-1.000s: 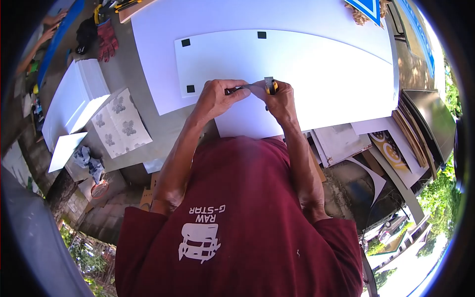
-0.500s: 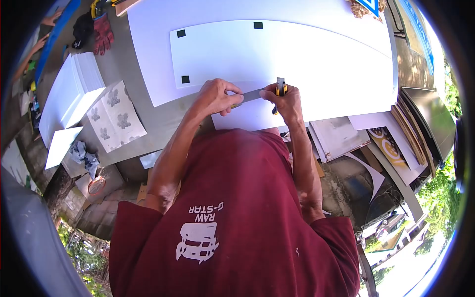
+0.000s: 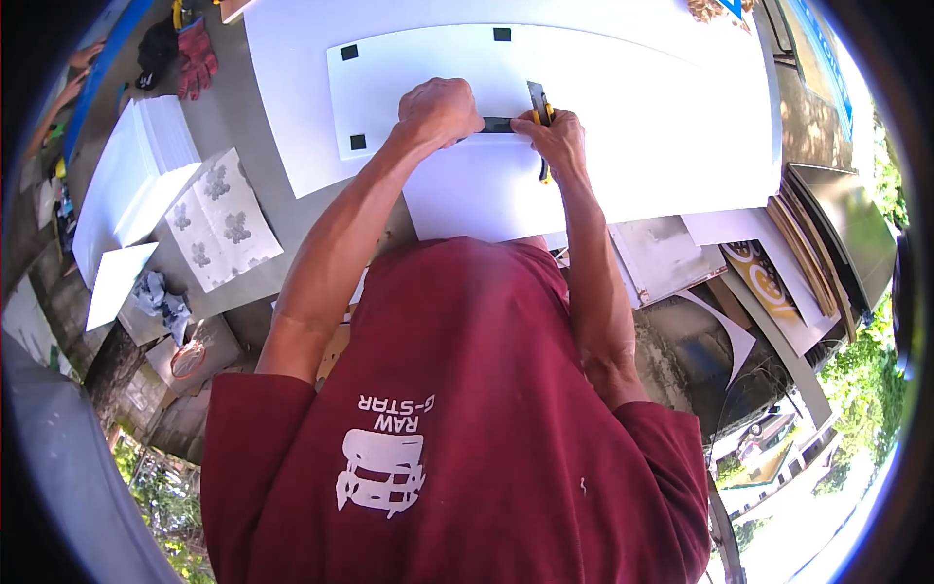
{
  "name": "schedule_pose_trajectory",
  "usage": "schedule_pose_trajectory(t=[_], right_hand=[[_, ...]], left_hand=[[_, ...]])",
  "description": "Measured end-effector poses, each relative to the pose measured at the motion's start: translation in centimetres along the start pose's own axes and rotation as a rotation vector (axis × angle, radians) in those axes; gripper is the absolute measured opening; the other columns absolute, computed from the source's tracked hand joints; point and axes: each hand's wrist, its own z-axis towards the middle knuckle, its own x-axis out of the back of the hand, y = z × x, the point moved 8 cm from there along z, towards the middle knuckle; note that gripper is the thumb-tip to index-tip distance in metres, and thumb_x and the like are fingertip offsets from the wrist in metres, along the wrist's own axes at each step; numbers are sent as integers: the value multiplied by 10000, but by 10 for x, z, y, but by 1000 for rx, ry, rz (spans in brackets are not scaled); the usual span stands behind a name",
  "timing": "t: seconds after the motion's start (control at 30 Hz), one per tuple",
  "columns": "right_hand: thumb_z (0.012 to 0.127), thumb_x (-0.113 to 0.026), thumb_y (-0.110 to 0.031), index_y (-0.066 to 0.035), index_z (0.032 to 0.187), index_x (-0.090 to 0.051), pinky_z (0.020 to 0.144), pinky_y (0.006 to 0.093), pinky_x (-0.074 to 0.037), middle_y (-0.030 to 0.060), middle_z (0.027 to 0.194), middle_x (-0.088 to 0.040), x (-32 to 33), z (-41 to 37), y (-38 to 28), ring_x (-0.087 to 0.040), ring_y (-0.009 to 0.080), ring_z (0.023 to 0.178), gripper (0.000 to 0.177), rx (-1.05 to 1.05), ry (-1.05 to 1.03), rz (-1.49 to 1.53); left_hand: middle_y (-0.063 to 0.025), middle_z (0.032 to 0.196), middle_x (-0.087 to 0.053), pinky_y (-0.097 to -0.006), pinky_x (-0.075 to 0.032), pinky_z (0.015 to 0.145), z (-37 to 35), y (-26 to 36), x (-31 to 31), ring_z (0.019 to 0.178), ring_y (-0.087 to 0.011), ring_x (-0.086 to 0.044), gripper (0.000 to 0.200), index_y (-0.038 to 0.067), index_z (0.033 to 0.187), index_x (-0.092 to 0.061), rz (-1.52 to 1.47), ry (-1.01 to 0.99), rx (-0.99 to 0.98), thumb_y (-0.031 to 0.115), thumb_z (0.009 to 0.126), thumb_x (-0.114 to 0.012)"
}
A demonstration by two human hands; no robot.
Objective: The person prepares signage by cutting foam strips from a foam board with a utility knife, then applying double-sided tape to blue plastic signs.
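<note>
A white panel (image 3: 603,78) with black squares (image 3: 502,35) near its edges lies on a larger white sheet. Over its near edge a dark strip (image 3: 498,126) is stretched between my two hands. My left hand (image 3: 440,110) is closed around the strip's left end, knuckles up. Thumb and fingers of my right hand (image 3: 553,136) pinch its right end. The same hand also holds a yellow and black utility knife (image 3: 544,117), its blade pointing away from me. Whether the strip touches the panel I cannot tell.
At the left are a stack of white sheets (image 3: 136,180), a patterned paper (image 3: 224,222) and a red glove (image 3: 197,58). Boards and offcuts (image 3: 666,255) lie at the right. Another person's hands (image 3: 83,63) show at the far upper left.
Both hands have moved forward, away from my body, carrying the strip over the panel's near edge. My left hand has turned knuckles up. The knife has moved along with my right hand.
</note>
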Motion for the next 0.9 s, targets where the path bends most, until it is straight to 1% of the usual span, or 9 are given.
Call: schedule_pose_trajectory(t=[0.07, 0.1, 0.2, 0.3, 0.37, 0.6, 0.7, 0.8, 0.9], right_hand=[[762, -826, -201, -65, 762, -752, 516, 316, -451, 23, 601, -635, 1, -2, -3, -548, 116, 512, 155, -22, 13, -72], [755, -841, -217, -78, 767, -761, 522, 327, -459, 27, 604, -643, 0, -3, -3, -559, 122, 516, 161, -26, 27, -87], [736, -860, -206, -66, 804, -776, 539, 304, -465, 14, 641, -651, -3, -4, -2, -547, 104, 543, 177, -49, 48, -99], [736, -869, -235, -98, 794, -773, 538, 331, -478, 21, 618, -653, -3, -4, -2, -571, 128, 523, 177, -19, 69, -120], [741, -864, -241, -90, 813, -776, 558, 345, -498, 41, 643, -673, -3, -5, -2, -603, 151, 547, 189, -23, 77, -143], [743, -855, -266, -66, 902, -787, 646, 398, -550, 118, 726, -721, -6, -1, 1, -690, 249, 644, 264, 22, 116, -261], [732, -858, -239, -92, 826, -769, 625, 354, -525, 58, 682, -699, -7, -2, 0, -639, 175, 591, 196, 50, 161, -286], [730, -853, -275, -64, 887, -758, 655, 379, -538, 94, 736, -716, -8, -6, -4, -672, 221, 638, 280, 88, 173, -327], [726, -864, -329, -35, 1006, -740, 723, 425, -562, 161, 883, -745, -6, -7, -10, -725, 319, 790, 425, 53, 174, -451]], left_hand=[[-19, 540, -632, -346, -527, 671, 5, 2, 0, 549, -181, -634, 223, 145, 920, -792, 84, 9, 28, 287, 792, -676], [-21, 539, -631, -351, -529, 670, 8, 3, 0, 557, -188, -637, 199, 140, 880, -787, 84, 29, 20, 272, 788, -670], [-29, 534, -628, -362, -532, 666, 10, 5, -1, 576, -205, -646, 154, 123, 753, -760, 98, 87, -1, 228, 776, -650], [-35, 528, -624, -369, -534, 658, 9, 9, 0, 591, -215, -652, 172, 102, 638, -709, 125, 120, -9, 188, 767, -635], [-38, 525, -623, -371, -536, 654, 9, 10, -1, 599, -222, -656, 193, 92, 587, -675, 120, 108, -1, 166, 759, -630], [-70, 586, -658, -379, -554, 690, 10, 15, -1, 681, -248, -690, 160, 62, 653, -710, 152, 104, 24, 156, 760, -637], [-89, 633, -678, -382, -558, 698, 10, 17, -1, 712, -263, -696, 143, 45, 697, -726, 162, 115, 18, 149, 757, -648], [-105, 670, -693, -382, -559, 700, 8, 21, -1, 730, -274, -701, 132, 34, 733, -735, 184, 118, 18, 143, 755, -662], [-112, 692, -702, -382, -561, 705, 7, 21, -1, 750, -280, -707, 137, 28, 761, -741, 173, 98, 19, 144, 762, -666]])
